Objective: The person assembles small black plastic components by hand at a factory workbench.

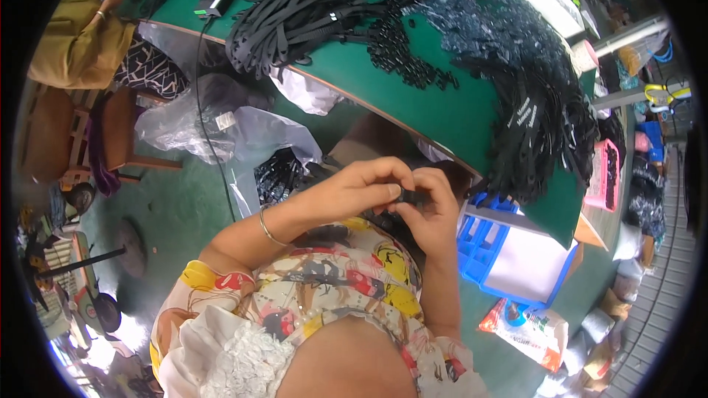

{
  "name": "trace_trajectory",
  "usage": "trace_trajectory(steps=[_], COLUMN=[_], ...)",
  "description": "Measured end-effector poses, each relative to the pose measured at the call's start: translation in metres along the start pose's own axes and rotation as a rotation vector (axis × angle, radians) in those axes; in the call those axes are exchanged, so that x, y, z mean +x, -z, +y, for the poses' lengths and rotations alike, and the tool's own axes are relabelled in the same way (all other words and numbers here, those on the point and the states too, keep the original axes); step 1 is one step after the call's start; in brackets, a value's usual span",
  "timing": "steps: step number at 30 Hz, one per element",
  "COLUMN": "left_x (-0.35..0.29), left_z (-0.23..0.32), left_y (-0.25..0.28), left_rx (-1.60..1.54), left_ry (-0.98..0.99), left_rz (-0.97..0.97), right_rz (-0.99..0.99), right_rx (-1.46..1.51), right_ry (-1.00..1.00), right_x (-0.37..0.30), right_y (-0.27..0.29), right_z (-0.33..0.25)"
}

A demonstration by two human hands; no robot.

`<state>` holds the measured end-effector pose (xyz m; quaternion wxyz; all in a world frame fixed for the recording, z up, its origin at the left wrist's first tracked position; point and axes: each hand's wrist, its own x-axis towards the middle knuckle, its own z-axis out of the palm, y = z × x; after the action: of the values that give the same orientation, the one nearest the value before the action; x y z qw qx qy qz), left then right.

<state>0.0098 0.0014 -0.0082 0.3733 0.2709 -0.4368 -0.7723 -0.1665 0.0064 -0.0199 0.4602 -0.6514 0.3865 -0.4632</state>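
In front of my chest, my left hand [365, 190] and my right hand [434, 210] meet with bent fingers. Between their thumbs and fingertips is a small black piece [411, 197], perhaps a buckle or strap end; its exact kind is partly hidden by the fingers. A thin bangle [271, 230] circles my left wrist. Beyond my hands, the green table [383, 107] carries a bundle of black straps [284, 18] and a scatter of small black plastic parts [409, 55]. More black straps [527, 129] hang toward the table's right corner.
Shiny plastic-wrapped pieces [472, 15] lie heaped at the back. A blue tray [483, 254] stands below the table at right, with a pink basket [606, 177] beyond. Large plastic bags [192, 121] and a wooden chair [118, 129] fill the left; another person [70, 37] works at far left.
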Motion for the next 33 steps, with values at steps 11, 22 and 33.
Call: trace_trajectory(steps=[11, 22, 33], left_x=[0.003, 0.006, 0.003], left_z=[-0.006, -0.002, -0.007], left_y=[0.000, -0.005, -0.009], left_rx=[-0.335, -0.193, -0.330], left_ry=[0.070, 0.096, 0.096], left_rz=[-0.017, 0.060, 0.119], right_rz=[0.065, -0.001, -0.005], right_rx=[0.186, -0.216, 0.006], right_ry=[-0.011, 0.210, 0.075], right_x=[-0.007, 0.006, -0.002], right_y=[-0.002, 0.007, 0.011], right_z=[-0.002, -0.011, 0.002])
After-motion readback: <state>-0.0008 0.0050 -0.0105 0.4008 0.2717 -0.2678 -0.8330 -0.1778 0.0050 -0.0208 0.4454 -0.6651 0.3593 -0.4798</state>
